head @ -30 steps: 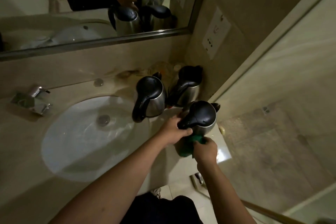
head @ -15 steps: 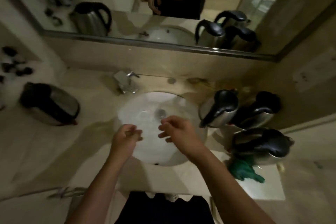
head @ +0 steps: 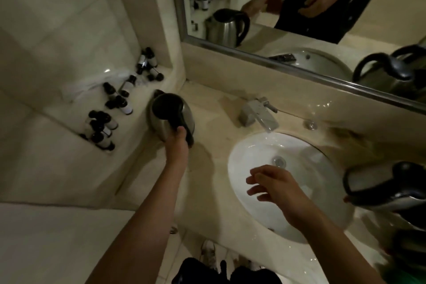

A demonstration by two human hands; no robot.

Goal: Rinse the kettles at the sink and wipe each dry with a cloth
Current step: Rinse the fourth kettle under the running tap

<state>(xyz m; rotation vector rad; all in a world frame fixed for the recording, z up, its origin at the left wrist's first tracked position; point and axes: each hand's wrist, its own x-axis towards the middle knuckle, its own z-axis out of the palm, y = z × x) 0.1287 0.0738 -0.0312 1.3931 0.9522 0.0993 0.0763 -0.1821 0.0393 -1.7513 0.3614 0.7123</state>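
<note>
My left hand (head: pixel 178 143) gripped the black handle of a steel kettle (head: pixel 169 115) standing on the counter (head: pixel 214 108) left of the sink (head: pixel 253 152), beside a cluster of small dark bottles (head: pixel 108 113). My right hand (head: pixel 274 184) hovered over the basin with fingers spread and loose, holding nothing. Water ran from the tap (head: pixel 259 114) into the bowl. Other kettles (head: pixel 387 187) stood at the sink's right edge, blurred. The mirror (head: pixel 288 37) above reflected the kettle and both arms.
</note>
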